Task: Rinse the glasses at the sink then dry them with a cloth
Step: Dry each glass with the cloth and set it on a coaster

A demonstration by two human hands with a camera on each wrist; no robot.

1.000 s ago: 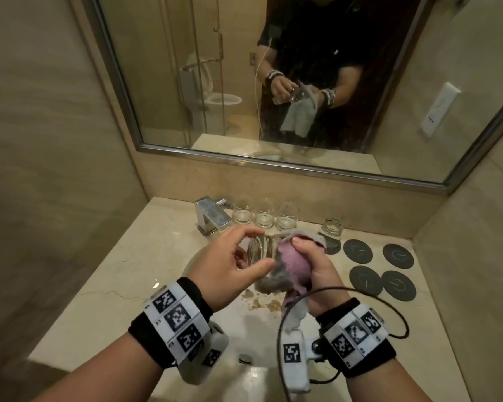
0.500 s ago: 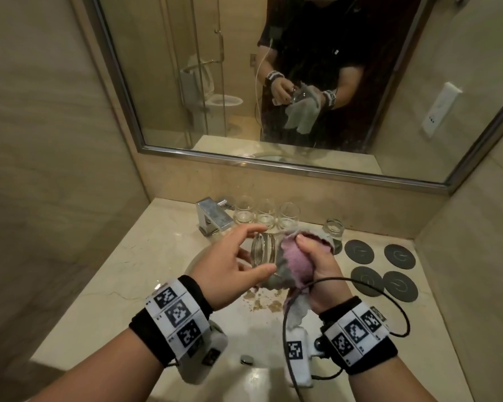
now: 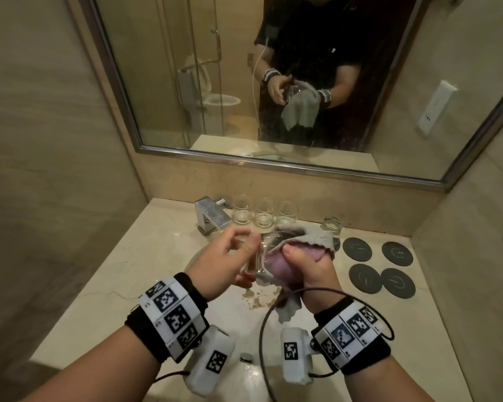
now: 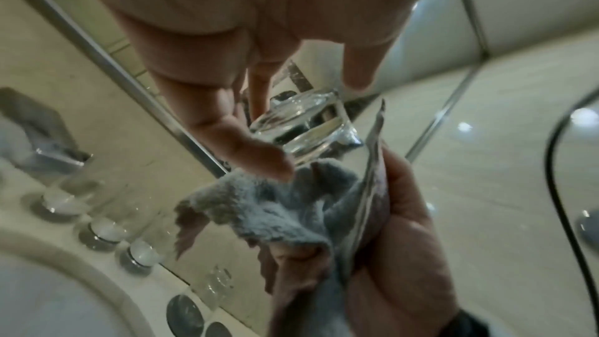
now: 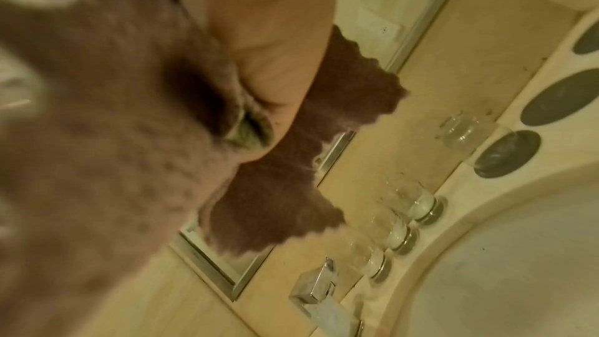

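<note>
Bathroom counter (image 3: pixel 134 256), above the sink (image 3: pixel 244 338): I see the left hand (image 3: pixel 224 265) gripping the glass (image 3: pixel 262 256) by its base, the right hand (image 3: pixel 311 268) bunching the cloth (image 3: pixel 299 239) into its mouth.

A clear glass (image 3: pixel 257 256) lies tipped on its side above the sink (image 3: pixel 244 381), a grey-and-pink cloth (image 3: pixel 291 256) stuffed into its mouth. Four more glasses (image 3: pixel 264 216) stand upright behind.
</note>
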